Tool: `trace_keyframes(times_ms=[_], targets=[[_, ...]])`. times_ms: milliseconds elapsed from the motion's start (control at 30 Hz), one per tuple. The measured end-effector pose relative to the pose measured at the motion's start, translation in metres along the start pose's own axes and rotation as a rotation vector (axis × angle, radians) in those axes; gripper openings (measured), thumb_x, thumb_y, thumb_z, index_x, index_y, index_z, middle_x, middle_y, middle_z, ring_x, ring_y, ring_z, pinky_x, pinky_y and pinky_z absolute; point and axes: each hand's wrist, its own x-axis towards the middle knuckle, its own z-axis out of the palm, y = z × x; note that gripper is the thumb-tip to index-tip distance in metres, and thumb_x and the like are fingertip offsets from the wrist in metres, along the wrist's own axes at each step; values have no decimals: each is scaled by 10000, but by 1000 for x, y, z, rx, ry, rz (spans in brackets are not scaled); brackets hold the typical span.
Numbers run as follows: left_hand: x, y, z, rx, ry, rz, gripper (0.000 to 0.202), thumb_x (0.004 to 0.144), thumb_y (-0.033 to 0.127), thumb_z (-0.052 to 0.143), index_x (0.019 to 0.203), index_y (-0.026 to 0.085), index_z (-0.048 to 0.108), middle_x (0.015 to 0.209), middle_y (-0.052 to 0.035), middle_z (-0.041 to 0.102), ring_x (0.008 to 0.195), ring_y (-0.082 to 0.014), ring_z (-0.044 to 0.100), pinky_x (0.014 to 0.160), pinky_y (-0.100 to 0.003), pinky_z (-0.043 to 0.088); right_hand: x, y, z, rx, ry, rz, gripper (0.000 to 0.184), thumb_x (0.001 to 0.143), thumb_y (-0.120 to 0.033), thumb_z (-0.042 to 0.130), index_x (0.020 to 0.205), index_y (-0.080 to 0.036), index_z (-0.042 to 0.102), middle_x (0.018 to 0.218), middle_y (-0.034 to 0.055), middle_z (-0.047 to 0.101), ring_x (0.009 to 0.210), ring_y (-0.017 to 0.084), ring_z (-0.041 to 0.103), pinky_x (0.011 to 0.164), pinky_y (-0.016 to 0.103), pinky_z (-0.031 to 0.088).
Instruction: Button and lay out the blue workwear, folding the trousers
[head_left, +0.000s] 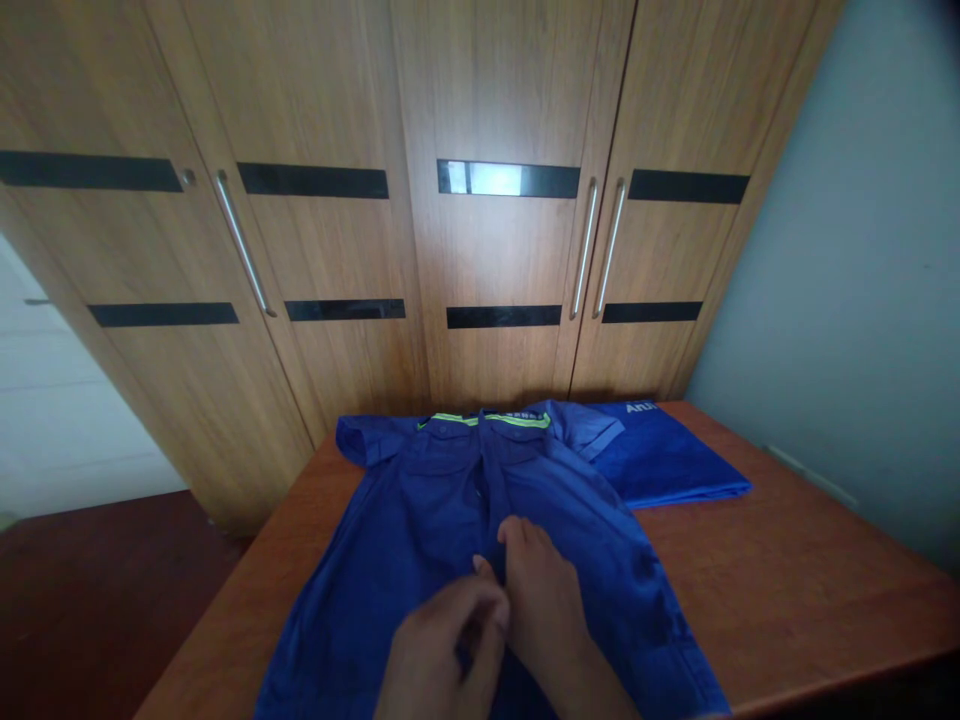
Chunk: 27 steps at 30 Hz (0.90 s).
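Observation:
A blue short-sleeved shirt (420, 520) with a lime-trimmed collar lies spread front-up on a brown wooden table (787, 580), collar toward the far edge. My left hand (442, 645) and my right hand (544, 600) meet over the button placket at the shirt's middle. Both hands have their fingers pinched together on the placket fabric. What sits between the fingertips is too small to make out.
A second blue garment (667, 460), folded flat with white lettering, lies on the table to the right of the shirt. A wooden wardrobe (465, 250) with metal handles stands right behind the table. A grey wall (862, 300) is at the right, dark floor (97, 590) at the left.

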Motion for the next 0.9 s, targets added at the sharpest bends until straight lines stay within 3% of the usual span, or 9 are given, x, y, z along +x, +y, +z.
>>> trace_keyframes(times_ms=[100, 200, 367, 467, 600, 767, 900], targets=[[30, 3, -5, 159, 79, 59, 184, 863, 255, 461, 847, 224, 642, 845, -32, 681, 800, -178, 638, 744, -242, 470, 1, -8, 14, -38, -43, 23, 130, 831, -210, 522, 950, -205, 574, 943, 92, 642, 920, 259, 604, 643, 294, 436], [48, -16, 7, 298, 47, 78, 211, 877, 180, 391, 896, 196, 600, 914, -62, 639, 866, -193, 622, 796, -294, 472, -1, 1, 26, -21, -122, 62, 189, 870, -174, 436, 956, -203, 602, 932, 95, 660, 896, 254, 624, 652, 300, 447], [52, -59, 33, 450, -92, 8, 272, 869, 79, 312, 857, 173, 567, 906, -85, 604, 833, -203, 612, 786, -334, 479, -4, 35, 36, 133, -125, 104, 237, 781, -78, 452, 884, -200, 627, 906, 75, 673, 893, 225, 632, 773, 294, 438], [49, -75, 38, 479, -112, 0, 245, 822, 45, 383, 919, 167, 573, 971, -92, 598, 924, -210, 598, 845, -335, 463, -6, 48, 40, 294, -91, 108, 237, 727, -64, 469, 850, -203, 617, 835, 41, 649, 810, 187, 616, 740, 257, 426], [46, -78, 38, 503, -111, -28, 243, 796, 61, 451, 966, 173, 583, 1018, -93, 596, 968, -223, 589, 871, -346, 450, -7, 53, 42, 389, -82, 121, 145, 697, -86, 474, 735, -197, 560, 679, -6, 555, 652, 159, 546, 625, 243, 391], [45, -75, 35, 466, -98, -33, 203, 793, 57, 433, 828, 193, 579, 874, -49, 614, 844, -202, 611, 762, -304, 451, -10, 56, 42, 520, -97, 90, 109, 684, -106, 493, 716, -196, 545, 645, -32, 507, 608, 135, 502, 578, 225, 361], [45, -78, 31, 318, -74, -14, 130, 834, 146, 473, 837, 214, 584, 795, -15, 631, 758, -178, 621, 705, -272, 443, -11, 58, 44, 594, -98, 73, 128, 691, -112, 505, 742, -188, 595, 634, -34, 510, 595, 130, 497, 569, 222, 357]])
